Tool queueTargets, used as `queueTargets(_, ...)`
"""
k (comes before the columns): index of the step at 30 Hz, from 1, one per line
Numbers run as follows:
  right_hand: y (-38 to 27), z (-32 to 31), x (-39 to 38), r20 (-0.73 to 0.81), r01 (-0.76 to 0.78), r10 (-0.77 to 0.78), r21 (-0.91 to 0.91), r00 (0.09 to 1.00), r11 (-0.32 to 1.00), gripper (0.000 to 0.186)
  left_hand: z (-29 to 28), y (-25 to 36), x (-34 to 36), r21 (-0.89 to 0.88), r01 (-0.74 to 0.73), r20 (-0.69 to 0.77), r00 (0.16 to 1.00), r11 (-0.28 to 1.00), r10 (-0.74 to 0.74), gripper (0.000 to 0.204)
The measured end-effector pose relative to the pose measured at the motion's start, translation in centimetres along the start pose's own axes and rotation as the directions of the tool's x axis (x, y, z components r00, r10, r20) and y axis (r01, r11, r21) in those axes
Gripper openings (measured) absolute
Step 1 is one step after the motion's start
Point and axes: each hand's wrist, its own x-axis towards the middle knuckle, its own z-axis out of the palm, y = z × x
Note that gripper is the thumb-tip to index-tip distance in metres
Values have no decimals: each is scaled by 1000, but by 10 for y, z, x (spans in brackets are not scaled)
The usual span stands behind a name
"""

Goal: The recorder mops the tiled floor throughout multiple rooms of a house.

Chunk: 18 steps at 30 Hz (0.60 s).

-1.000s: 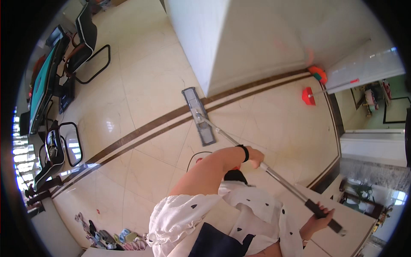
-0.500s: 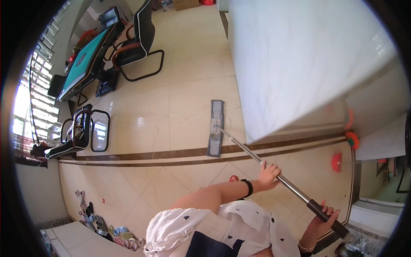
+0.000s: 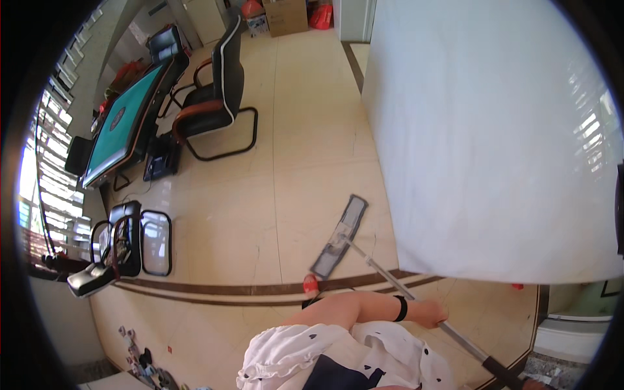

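A flat mop [image 3: 351, 214] with a grey rectangular pad lies against the tiled floor, set at a slant, and its metal pole runs toward the lower right. My left hand [image 3: 431, 313], below a black wristband, is wrapped round the middle of the pole. Farther down, at the dark grip of the mop, my right hand [image 3: 536, 385] is closed round the end, mostly cut off by the lower rim of the picture. Near the mop's pad, a red shoe [image 3: 311, 284] shows on my foot.
A white wall [image 3: 481, 143] stands close on the right. Left are a green-topped table [image 3: 123, 120], a black armchair [image 3: 218, 97] and another chair [image 3: 123, 240]. Several shoes [image 3: 146, 364] lie at lower left. A cardboard box [image 3: 286, 18] and red bag [image 3: 321, 17] stand far back.
The mop's pad has swung from nearly upright to a slant and sits lower in the picture. Both hands have moved down in view, still on the pole. The whole view has shifted too.
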Motion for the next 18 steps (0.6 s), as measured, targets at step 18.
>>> queueTargets(18, 388, 190, -50, 89, -211, 215, -50, 973, 976, 19, -321, -331, -107, 383, 207, 246, 916, 900, -316, 19)
